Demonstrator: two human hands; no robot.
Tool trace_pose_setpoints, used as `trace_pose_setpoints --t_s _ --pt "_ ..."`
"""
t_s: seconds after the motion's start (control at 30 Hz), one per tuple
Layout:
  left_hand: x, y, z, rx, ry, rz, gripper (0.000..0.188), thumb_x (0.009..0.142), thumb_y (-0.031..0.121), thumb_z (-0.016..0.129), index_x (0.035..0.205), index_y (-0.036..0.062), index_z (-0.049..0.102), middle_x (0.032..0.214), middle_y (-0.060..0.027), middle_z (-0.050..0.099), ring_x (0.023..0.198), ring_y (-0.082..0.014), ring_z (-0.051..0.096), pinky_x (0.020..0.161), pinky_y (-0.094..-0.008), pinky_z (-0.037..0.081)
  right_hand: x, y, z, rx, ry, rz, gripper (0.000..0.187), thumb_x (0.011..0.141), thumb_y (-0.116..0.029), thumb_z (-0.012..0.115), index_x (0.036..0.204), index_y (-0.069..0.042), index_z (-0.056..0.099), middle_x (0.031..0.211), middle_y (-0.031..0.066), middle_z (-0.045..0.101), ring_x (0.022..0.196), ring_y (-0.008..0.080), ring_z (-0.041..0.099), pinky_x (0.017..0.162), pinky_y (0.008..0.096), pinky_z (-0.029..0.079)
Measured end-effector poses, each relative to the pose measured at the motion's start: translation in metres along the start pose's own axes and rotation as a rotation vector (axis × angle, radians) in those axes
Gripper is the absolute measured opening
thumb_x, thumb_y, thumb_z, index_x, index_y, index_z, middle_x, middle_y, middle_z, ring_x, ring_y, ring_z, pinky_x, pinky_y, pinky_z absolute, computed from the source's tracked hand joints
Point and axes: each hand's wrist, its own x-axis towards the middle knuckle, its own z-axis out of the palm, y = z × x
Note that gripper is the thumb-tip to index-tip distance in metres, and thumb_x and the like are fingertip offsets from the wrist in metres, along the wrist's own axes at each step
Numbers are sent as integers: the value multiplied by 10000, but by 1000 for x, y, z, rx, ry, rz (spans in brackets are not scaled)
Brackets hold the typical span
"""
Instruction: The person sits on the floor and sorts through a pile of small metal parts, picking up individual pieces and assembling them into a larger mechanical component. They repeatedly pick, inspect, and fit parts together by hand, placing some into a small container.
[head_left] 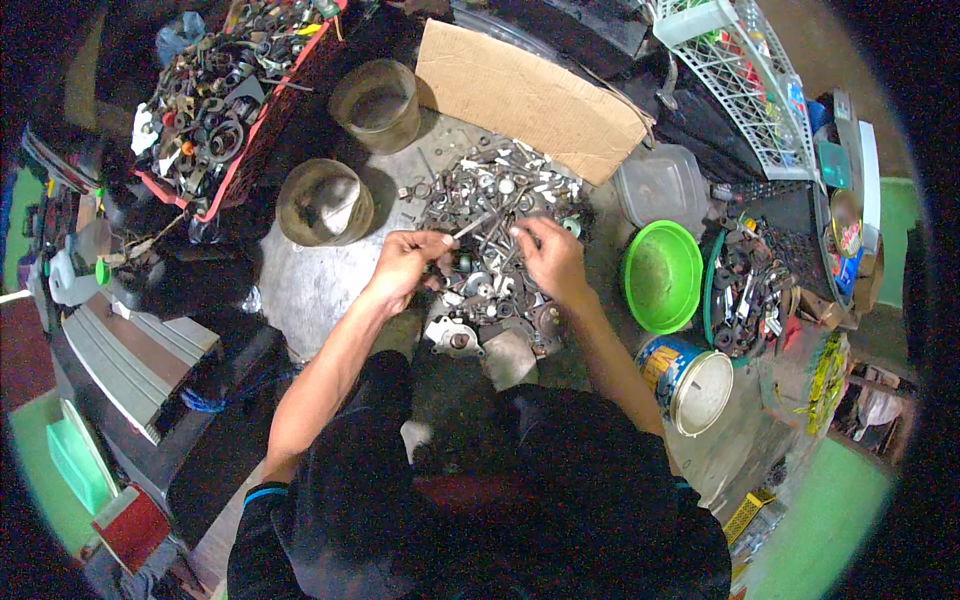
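A heap of small metal parts (490, 185) lies on the floor in front of me, mostly bolts, washers and odd fittings. My left hand (405, 265) is closed at the heap's left side, pinching a slim, pale metal piece (474, 226) that points up and to the right; its exact kind is unclear. Over the right part of the heap, my right hand (553, 262) has its fingers curled and pressed together. Whatever it may hold is too small to make out. A flat silvery casting (453, 338) with a round opening rests at the heap's near edge.
Two grimy buckets, a nearer one (294, 212) and a farther one (345, 98), stand left of the heap. Cardboard (530, 90) lies behind. A green basin (662, 285), clear tub (660, 185) and paint can (690, 385) are at right. A red crate (225, 185) of parts sits far left.
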Motion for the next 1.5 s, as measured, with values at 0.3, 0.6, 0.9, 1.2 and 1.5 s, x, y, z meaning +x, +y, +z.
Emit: trace_pose_setpoints --t_s 0.3,0.6,0.9,1.2,1.5 --pt "16 29 -4 -219 292 189 201 926 158 601 782 21 636 665 -42 598 584 -114 547 462 -254 429 3 2 -3 77 152 41 267 842 -218 680 1047 -48 663 931 192 682 889 340 667 765 372 511" --pt "90 107 -71 269 649 486 248 883 177 662 1012 -32 694 691 -73 641 555 -103 567 480 -275 446 -17 -9 -1 145 -2 172 276 832 -160 679 1062 -12 646 946 179 686 900 254 672 795 329 495" --pt "43 42 -18 632 466 490 312 862 265 679 978 -24 705 901 -143 719 824 -135 650 789 -321 504 -16 13 12 531 -135 291 336 840 -58 549 1160 33 597 980 144 679 858 197 664 765 313 516" --pt "-3 -2 45 378 118 342 282 854 225 699 1040 12 706 771 -27 679 710 -64 560 628 -244 454 -15 -42 8 961 -147 285 303 848 61 601 1150 77 579 1049 136 670 976 195 650 885 323 521" --pt "-5 -9 44 315 245 466 192 833 126 702 948 -28 706 802 -3 628 724 -65 504 688 -239 430 -22 -46 13 956 -151 333 236 830 30 659 1061 32 609 1035 127 674 978 198 648 873 311 513"
